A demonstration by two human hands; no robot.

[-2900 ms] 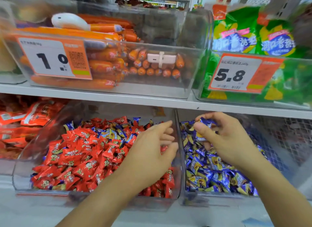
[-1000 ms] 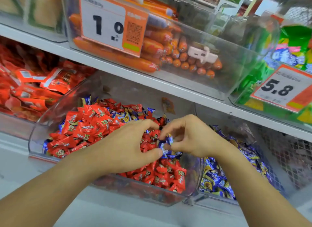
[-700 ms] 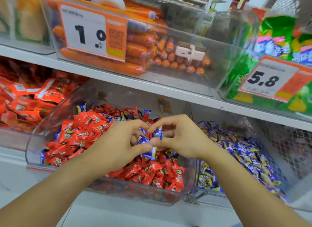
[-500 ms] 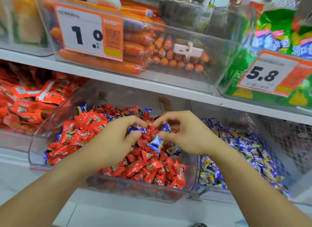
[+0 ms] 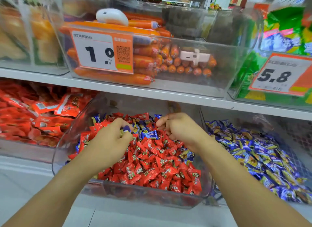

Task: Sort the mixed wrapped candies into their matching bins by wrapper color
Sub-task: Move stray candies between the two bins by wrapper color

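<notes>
A clear bin [image 5: 148,195] on the lower shelf holds mostly red candies [image 5: 152,169] with several blue candies [image 5: 149,134] mixed in near the back. To its right a second clear bin [image 5: 211,199] is full of blue candies [image 5: 253,152]. My left hand [image 5: 111,140] hovers over the red bin, its fingers curled around a blue candy [image 5: 126,129] at the fingertips. My right hand [image 5: 180,128] is over the same bin with fingers curled downward among the candies; whether it holds anything is hidden.
The white shelf [image 5: 152,91] above carries a bin of orange sausages [image 5: 152,61] with a "1.0" price tag [image 5: 101,52] and green snack bags [image 5: 287,32] behind a "5.8" tag [image 5: 278,74]. Red packets [image 5: 33,112] fill the bin at the left.
Both hands have separated and moved deeper over the red bin. The left hand now grips a blue candy. The view has shifted slightly downward and closer.
</notes>
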